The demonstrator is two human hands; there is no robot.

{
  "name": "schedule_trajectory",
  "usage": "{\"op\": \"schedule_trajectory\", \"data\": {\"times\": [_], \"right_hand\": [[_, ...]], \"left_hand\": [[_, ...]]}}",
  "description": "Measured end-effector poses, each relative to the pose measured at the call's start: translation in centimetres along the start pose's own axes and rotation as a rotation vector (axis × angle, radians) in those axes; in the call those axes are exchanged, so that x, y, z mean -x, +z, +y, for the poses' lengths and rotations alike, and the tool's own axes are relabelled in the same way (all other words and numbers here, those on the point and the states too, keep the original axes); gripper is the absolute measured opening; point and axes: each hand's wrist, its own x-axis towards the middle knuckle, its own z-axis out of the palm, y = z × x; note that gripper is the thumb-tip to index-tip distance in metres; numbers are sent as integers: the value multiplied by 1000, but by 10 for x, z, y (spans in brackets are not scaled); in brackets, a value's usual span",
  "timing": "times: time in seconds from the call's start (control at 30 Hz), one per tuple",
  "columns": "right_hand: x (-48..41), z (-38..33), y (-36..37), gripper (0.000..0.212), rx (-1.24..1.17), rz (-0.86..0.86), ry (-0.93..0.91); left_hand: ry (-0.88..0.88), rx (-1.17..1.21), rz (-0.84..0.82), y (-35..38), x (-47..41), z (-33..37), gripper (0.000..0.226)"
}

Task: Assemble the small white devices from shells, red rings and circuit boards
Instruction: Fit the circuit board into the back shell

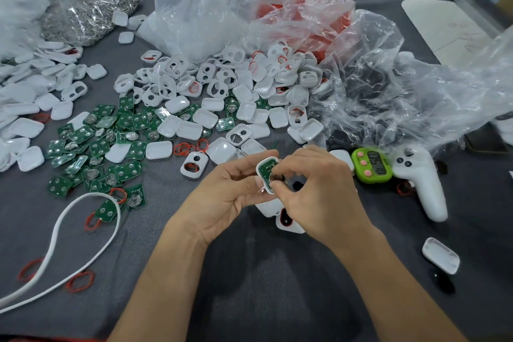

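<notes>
Held shell above desk centre, toward near edge; green circuit board sits inside it. Left hand grips shell by its edges. Right hand pinches circuit board with curled fingertips, probably seating it. Judgement: this unit mid-assembly, cover not yet on. Loose boards toward left edge, open shells heaped toward far edge, red rings scattered between. Most parts still unassembled. Green timer just right of hands.
</notes>
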Motion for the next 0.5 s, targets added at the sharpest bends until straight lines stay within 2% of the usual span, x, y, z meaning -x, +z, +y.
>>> {"op": "schedule_trajectory", "data": {"times": [0.3,0.43,0.5], "right_hand": [[6,2,10,13,-18,53,44],[8,6,14,11,-44,51,43],[8,8,14,13,-130,64,97]], "left_hand": [[-10,-10,60,1,-1,0,39],[8,-127,214,7,-2,-2,32],[13,-187,295,10,-4,-5,36]]}}
